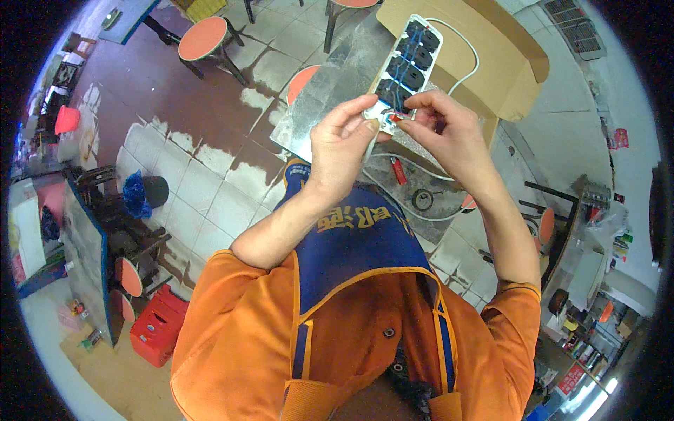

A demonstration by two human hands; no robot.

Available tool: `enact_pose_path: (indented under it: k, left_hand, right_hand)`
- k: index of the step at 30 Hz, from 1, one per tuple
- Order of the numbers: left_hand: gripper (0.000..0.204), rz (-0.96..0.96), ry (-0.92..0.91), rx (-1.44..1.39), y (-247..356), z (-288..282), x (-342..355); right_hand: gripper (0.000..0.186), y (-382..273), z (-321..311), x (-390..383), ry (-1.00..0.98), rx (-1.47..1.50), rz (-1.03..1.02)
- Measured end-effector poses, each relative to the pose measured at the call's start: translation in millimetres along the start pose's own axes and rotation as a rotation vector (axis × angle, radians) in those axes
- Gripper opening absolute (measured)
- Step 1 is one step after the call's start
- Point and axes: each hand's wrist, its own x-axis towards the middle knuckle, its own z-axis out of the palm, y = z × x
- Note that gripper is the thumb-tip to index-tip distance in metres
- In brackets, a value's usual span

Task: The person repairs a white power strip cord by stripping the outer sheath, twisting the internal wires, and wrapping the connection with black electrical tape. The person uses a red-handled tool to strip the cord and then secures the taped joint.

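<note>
Power strip [405, 72], casing open, above table [330, 98], tilted far-right; black sockets, blue wires [400, 69] exposed. Left hand [337, 144]: thumb and fingers closed on strip's near end. Right hand [449, 130]: thumb and forefinger bent close together at small red part [397, 118], near end; cannot tell whether gripping. Cardboard box [495, 59], right. Orange stool [203, 38], far left.

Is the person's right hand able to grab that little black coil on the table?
Probably yes: the black coil lies uncovered on the metal table, fairly near the right hand. But that hand is busy at the opened power strip, so it would likely need freeing first.
</note>
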Motion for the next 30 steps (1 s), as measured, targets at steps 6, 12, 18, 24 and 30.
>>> enact_pose_path:
  k: [6, 12, 18, 24, 30]
  left_hand:
    - [0.043, -0.069, -0.038, -0.31, 26, -5, 12]
    - [0.047, -0.222, -0.134, -0.412, 32, -13, 24]
    - [0.049, -0.294, -0.245, -0.402, 34, -5, 29]
    - [0.043, -0.243, -0.255, -0.222, 37, 6, 25]
    - [0.024, -0.104, -0.134, 0.075, 30, 13, 31]
  right_hand:
    - [0.043, 13, 6, -13, 0.264, 0.334, 0.186]
    - [0.048, 10, 24, -13, 0.201, 0.678, 0.464]
    - [0.037, 16, 17, -3, 0.13, 0.776, 0.499]
    - [0.033, 24, 14, 2, 0.156, 0.881, 0.477]
    - [0.022, 32, 16, 2, 0.152, 1.174, 0.428]
